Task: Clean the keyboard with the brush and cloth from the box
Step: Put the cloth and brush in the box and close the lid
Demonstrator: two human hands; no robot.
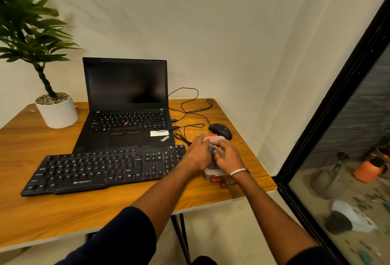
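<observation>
Both hands, left (198, 152) and right (226, 154), rest fingers-curled atop clear red-clipped plastic box (213, 173) lying lengthwise just right of black keyboard (105, 168), near desk's right edge.

"ZEBRONICS" is printed on the keyboard's (101, 169) front edge; "ThinkPad" stands on the laptop's (126, 117) palm rest.

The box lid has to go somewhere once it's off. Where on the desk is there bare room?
Bare wood runs along the table front edge, below the keyboard, and left of it, in front of the plant pot. It is crowded around the box, between keyboard, mouse and cables.
</observation>
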